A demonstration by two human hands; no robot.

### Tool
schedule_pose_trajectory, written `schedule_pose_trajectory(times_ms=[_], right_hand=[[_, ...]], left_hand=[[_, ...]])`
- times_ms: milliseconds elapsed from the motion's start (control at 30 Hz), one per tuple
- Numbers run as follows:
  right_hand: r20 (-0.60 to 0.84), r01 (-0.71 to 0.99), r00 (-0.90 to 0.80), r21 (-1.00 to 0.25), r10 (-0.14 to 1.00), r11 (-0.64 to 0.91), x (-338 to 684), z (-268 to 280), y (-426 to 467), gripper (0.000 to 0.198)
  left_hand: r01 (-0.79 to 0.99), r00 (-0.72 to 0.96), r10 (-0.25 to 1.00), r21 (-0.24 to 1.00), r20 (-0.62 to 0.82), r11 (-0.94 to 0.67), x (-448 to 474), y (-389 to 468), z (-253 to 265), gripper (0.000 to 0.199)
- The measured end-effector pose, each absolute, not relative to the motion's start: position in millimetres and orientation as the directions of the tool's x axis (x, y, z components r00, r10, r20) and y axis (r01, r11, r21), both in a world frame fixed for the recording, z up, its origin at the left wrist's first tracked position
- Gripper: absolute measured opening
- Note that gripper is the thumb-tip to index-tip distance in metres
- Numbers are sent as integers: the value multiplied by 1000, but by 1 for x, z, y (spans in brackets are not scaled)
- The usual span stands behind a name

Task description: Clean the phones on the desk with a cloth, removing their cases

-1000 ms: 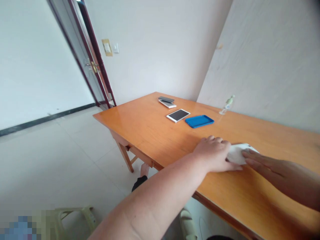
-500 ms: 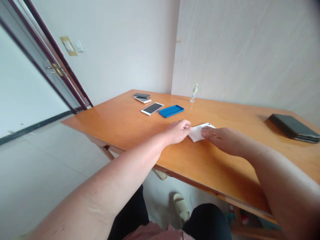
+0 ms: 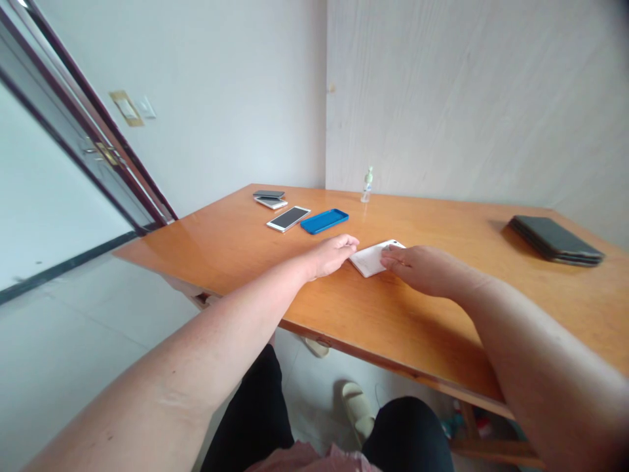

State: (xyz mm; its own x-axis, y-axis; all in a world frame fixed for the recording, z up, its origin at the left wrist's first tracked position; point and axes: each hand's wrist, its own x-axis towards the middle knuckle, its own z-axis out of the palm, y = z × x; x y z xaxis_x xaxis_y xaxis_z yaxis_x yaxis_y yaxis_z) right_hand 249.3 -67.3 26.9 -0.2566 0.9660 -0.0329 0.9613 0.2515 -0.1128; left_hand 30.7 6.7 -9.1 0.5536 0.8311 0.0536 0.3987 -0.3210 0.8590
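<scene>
A white phone lies on the wooden table with its white back up and a small camera dot near its far right corner. My right hand rests its outstretched fingers on the right part of that back, covering some of it. Beside the phone's left edge is my left hand, fingers extended and holding nothing; whether its fingertips touch the edge I cannot tell. Farther off, a blue phone case lies with its hollow side up, close to a white phone with a dark screen.
Two more phones, a dark one partly over a light-framed one, lie at the far left. A small clear bottle with a green top stands near the wall. Dark flat stacked items are on the right of the table.
The camera view has shifted, so the tabletop things appear farther left. My left hand has eased slightly back from the white phone's edge. My right hand stays on the phone.
</scene>
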Motion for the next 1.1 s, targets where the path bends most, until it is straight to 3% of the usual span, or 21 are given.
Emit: schedule_pose_trajectory(times_ms=[133,367,433,567,633,700,867,933,1100], right_hand=[[-28,984,-175,-43,984,174,262,25,-61,50],[58,828,-518,-219,854,517,220,34,-86,43],[50,856,-474,-209,879,473,225,33,-83,43],[-23,976,-199,-99,980,196,254,26,-64,48],[-28,988,-144,-64,989,142,261,26,-60,48],[-14,979,-191,-78,981,190,255,28,-64,47],[80,816,-516,-255,853,518,216,32,-87,45],[87,793,-546,-268,833,548,215,30,-86,45],[41,959,-252,-124,967,256,253,19,-61,45]], left_hand=[[375,559,826,867,71,-329,28,10,-11,38],[336,546,828,871,129,-357,25,9,-13,37],[338,539,832,870,135,-360,25,8,-12,37],[350,526,841,870,125,-348,24,4,-10,36],[359,520,846,867,122,-346,24,3,-10,36],[372,517,847,859,122,-351,24,3,-10,36],[423,507,849,814,151,-397,24,4,-11,34],[437,512,844,798,160,-416,24,3,-12,33],[449,533,822,756,201,-477,25,-3,-12,37]])
